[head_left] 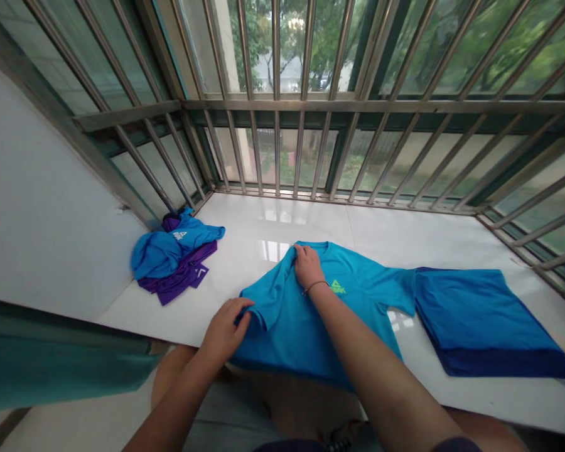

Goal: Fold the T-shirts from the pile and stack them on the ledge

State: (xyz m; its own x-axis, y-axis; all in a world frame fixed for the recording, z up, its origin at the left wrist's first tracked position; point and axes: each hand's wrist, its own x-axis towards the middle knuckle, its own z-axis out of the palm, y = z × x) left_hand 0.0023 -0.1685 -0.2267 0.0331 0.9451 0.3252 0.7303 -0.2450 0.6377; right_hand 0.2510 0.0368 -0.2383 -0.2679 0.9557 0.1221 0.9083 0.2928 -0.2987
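A bright blue T-shirt (311, 326) with a yellow-green logo lies spread on the white ledge, its lower part hanging towards me over the front edge. My left hand (228, 323) pinches the hem of the sleeve on the left, thumb and forefinger closed on the cloth. At the shoulder beside the collar, my right hand (307, 263) grips the fabric, with the fingertips pressed together on it. That side of the shirt is folded a little inward between my hands. The other sleeve reaches to the right and touches a folded stack.
Folded blue and dark blue clothes (480, 314) lie flat on the right. A crumpled heap of blue and purple clothes (174, 251) sits against the left wall. Metal window bars (282, 105) run behind the white ledge (263, 216). A green curtain (61, 358) hangs at lower left.
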